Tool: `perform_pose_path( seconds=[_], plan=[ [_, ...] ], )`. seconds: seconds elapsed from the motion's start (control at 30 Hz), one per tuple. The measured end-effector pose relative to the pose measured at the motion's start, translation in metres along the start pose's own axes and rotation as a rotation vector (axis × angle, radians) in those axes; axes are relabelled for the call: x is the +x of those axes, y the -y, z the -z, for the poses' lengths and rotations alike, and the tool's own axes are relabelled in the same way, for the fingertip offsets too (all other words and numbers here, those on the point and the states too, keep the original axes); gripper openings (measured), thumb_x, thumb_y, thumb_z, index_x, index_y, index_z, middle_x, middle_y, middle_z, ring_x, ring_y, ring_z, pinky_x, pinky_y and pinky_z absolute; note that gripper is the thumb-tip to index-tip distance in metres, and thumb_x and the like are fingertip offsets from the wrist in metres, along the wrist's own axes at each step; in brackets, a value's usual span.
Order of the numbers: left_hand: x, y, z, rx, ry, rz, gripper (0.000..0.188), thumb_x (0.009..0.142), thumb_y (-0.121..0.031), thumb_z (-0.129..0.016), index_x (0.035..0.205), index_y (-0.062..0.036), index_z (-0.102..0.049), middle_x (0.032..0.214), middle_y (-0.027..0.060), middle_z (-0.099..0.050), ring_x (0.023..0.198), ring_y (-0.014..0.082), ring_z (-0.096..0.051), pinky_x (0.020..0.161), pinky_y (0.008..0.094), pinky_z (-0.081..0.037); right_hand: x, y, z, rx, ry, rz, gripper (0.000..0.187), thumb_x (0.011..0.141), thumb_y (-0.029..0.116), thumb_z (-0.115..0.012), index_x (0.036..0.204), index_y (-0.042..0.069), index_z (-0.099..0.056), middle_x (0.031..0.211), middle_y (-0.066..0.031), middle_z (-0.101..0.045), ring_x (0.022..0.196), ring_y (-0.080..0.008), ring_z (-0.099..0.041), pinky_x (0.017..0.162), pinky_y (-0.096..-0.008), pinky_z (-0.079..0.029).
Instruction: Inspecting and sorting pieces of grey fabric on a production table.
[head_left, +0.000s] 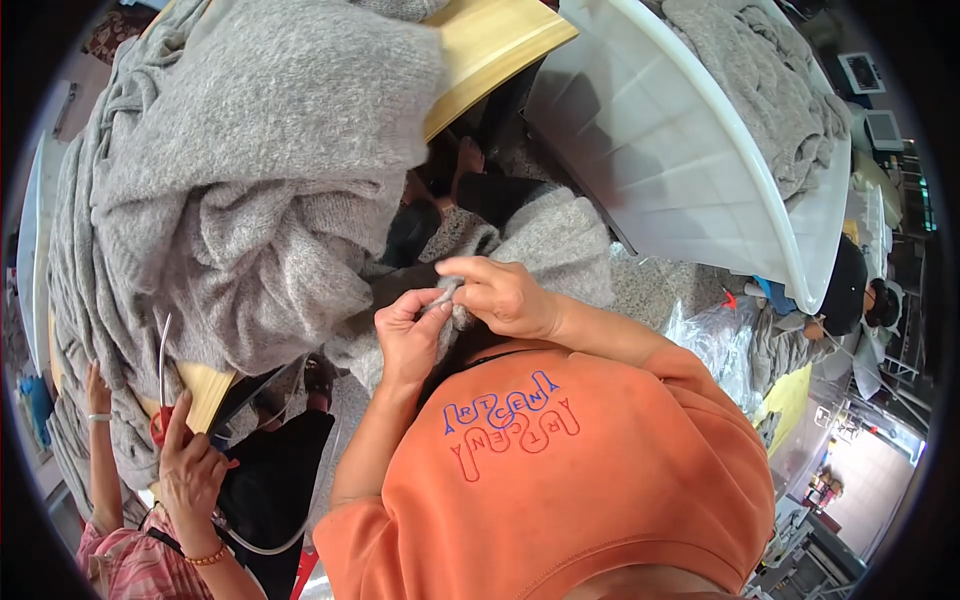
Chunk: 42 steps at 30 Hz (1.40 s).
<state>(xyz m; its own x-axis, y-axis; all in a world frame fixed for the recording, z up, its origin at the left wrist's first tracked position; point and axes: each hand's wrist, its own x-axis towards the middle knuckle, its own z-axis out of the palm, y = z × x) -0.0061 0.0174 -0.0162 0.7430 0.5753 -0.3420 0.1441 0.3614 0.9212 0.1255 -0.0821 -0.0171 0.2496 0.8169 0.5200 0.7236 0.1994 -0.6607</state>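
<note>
My left hand [410, 335] pinches an edge of a grey knit garment [560, 245] between thumb and fingers. Close against it, my right hand [505, 298] has its fingers bent onto the same edge. The garment lies across my lap and spreads out on both sides of my hands. What exactly sits between the fingertips is small and partly covered. Just beyond my left hand, a big heap of grey knitwear [270, 120] drapes over the table.
A wooden table edge [510, 40] juts out ahead. On the right stands a large white plastic bin [640, 140] with grey knitwear [760, 100] in it. A co-worker's hand [190, 475] at left holds a red-handled tool with a curved metal rod. Clear plastic [715, 345] lies at right.
</note>
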Motion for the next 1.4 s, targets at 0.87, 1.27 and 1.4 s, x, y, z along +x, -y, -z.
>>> perform_pose_path(
  seconds=[0.87, 1.27, 1.4],
  plan=[
    [-0.003, 0.008, -0.011, 0.669, -0.148, -0.608, 0.011, 0.067, 0.008, -0.058, 0.075, -0.0003, -0.058, 0.065, 0.0125, -0.056, 0.056, 0.0239, -0.055, 0.052, 0.0285, -0.044, -0.008, 0.003, -0.010, 0.075, 0.181, -0.440, 0.010, 0.069, 0.008, -0.054, 0.065, 0.002, -0.046, 0.061, -0.0125, -0.053, 0.059, -0.0339, -0.054, 0.051, -0.0424, -0.041],
    [-0.003, 0.000, 0.021, 0.773, -0.141, -0.112, 0.008, 0.070, -0.001, -0.062, 0.078, 0.0003, -0.064, 0.072, 0.0136, -0.060, 0.062, 0.0235, -0.059, 0.057, 0.0288, -0.045, -0.012, -0.024, 0.011, -0.143, -0.051, -0.491, 0.004, 0.070, 0.008, -0.053, 0.071, 0.005, -0.051, 0.067, -0.0128, -0.052, 0.062, -0.0305, -0.055, 0.053, -0.0396, -0.043],
    [-0.002, -0.003, 0.024, 0.445, -0.052, -0.118, 0.009, 0.074, -0.001, -0.061, 0.082, 0.0013, -0.063, 0.071, 0.0058, -0.060, 0.064, 0.0095, -0.054, 0.059, 0.0229, -0.043, -0.013, -0.025, 0.016, -0.311, 0.399, -0.344, 0.024, 0.067, 0.007, -0.059, 0.091, 0.004, -0.058, 0.095, -0.0125, -0.057, 0.093, -0.0285, -0.054, 0.075, -0.0413, -0.042]
  ],
)
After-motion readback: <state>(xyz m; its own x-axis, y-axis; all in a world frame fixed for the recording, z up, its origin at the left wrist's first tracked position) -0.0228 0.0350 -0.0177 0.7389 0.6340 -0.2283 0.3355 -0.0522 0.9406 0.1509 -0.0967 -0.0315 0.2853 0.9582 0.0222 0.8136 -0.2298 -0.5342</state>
